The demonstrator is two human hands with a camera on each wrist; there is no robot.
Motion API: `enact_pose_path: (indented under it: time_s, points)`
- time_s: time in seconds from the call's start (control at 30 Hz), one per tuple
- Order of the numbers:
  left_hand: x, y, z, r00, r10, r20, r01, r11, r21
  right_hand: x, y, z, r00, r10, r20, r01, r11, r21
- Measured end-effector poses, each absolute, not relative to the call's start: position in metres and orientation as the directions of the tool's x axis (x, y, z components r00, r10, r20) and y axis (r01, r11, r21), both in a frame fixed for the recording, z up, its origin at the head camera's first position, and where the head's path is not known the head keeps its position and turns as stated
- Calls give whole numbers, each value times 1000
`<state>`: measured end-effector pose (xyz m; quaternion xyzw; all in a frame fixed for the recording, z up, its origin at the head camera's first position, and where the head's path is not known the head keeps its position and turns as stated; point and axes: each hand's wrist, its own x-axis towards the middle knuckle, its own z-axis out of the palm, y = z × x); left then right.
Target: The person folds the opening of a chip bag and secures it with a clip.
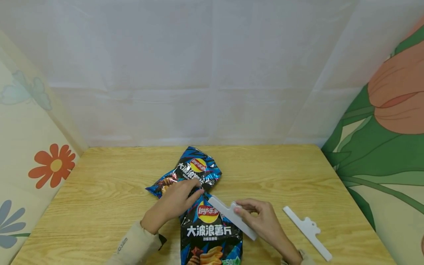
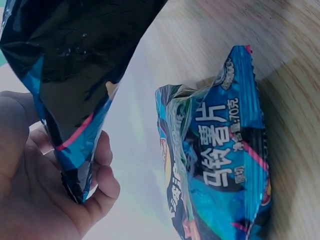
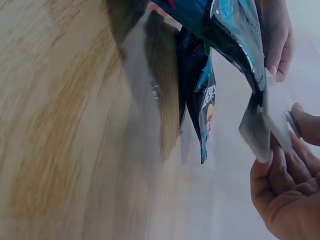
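My left hand (image 1: 175, 200) grips the top of a black and blue chip bag (image 1: 209, 232), which stands tilted up toward me. In the left wrist view, my fingers curl round the bag's narrowed, gathered corner (image 2: 82, 170). Between the thumb and fingers of my right hand (image 1: 265, 222) is a long white bag clip (image 1: 228, 213), pinched by its tab. The right wrist view shows the clip's two plates (image 3: 277, 112) spread apart, with the bag's top edge reaching in between them. Part of the bag's top is hidden behind my left hand and the clip.
A second chip bag (image 1: 198, 167) of the same kind lies behind, its left end folded toward the table. Another white bag clip (image 1: 308, 232) lies on the wooden table (image 1: 109, 184) at the right. A white sheet (image 1: 212, 73) hangs along the back edge, with flower-patterned panels at both sides.
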<state>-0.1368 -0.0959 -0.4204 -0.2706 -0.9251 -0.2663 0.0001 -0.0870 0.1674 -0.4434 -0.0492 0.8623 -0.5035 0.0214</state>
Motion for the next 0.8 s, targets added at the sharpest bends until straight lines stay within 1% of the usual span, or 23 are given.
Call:
enact_pose_path:
  time_s: [0.3,0.47,0.67,0.8]
  points:
    - [-137,-97,-421,-825,534,187,548,675,494,-90,165,-443,-994,-108,25,-75,497,-864]
    - [-136,-97,-421,-823,530,203,553,666,502,-92,162,-440,-996,-87,8,-49,491,-870]
    - [-136,-98,-422,-816,530,233,567,654,500,-92,160,-439,-997,-76,27,-59,468,-882]
    - [-136,-97,-421,-806,538,246,582,648,491,-92,161,-439,-997,-69,18,-48,461,-886]
